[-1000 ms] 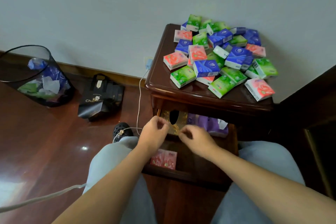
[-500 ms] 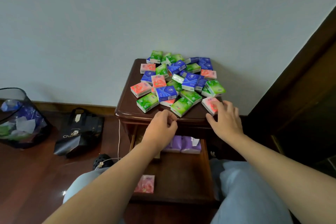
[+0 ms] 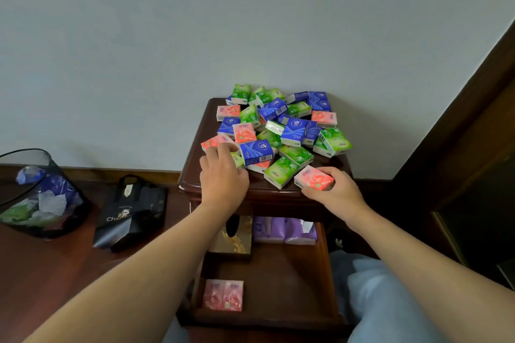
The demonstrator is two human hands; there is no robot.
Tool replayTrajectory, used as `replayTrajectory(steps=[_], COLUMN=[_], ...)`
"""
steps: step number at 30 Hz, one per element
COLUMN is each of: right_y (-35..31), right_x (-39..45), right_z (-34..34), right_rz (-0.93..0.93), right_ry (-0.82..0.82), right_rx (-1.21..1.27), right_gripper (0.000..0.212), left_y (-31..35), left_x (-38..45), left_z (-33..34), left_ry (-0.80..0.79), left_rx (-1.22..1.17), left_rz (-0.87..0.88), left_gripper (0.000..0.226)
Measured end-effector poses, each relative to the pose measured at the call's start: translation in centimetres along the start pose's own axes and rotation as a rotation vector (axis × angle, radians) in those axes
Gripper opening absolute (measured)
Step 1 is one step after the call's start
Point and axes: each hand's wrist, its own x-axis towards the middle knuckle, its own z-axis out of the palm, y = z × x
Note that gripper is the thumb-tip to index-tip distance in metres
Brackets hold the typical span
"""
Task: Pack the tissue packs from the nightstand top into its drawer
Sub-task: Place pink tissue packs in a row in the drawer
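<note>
While right hand (image 3: pixel 338 192) fingers pinch a pink pack (image 3: pixel 313 177) at the nightstand (image 3: pixel 189 175) edge, left hand (image 3: pixel 223 175) fingers spread.

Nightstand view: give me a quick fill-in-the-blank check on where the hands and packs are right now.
1. The right hand grips a ____ tissue pack at the nightstand's front edge.
2. The left hand reaches a pink pack at the pile's ____ side.
3. The open drawer holds two pink packs in its front-____ corner.
4. The purple packs lie at the drawer's ____.

Missing words: pink; left; left; back
</note>
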Motion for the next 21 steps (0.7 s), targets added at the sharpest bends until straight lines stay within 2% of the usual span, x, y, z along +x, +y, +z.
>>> replayTrajectory(steps=[3,6,11,15,21], right_y=[-0.2,-0.3,0.3,0.4,1.1], right_x=[0.7,1.0,0.9,0.7,0.6], right_z=[-0.1,-0.3,-0.6,0.0,0.1], right_rz=[0.073,0.107,0.076,0.058,0.040], right_ry=[-0.100,-0.142,-0.166,-0.122,-0.110], right_rx=[0.057,0.130,0.202,0.182,0.158], right_gripper=[0.061,0.060,0.059,0.063,0.066], left_y=[0.8,1.7,2.8,3.1,3.3], left_x=[2.9,5.6,8.6,9.6,9.8], left_z=[0.0,0.8,3.1,4.0,4.6], left_ry=[0.024,-0.018,-0.246,-0.361,-0.308], left_rx=[-0.053,-0.070,0.085,0.180,0.190], left_rz=[-0.027,-0.088,-0.200,-0.189,-0.181], left_gripper=[0.035,0.038,0.044,0.047,0.045])
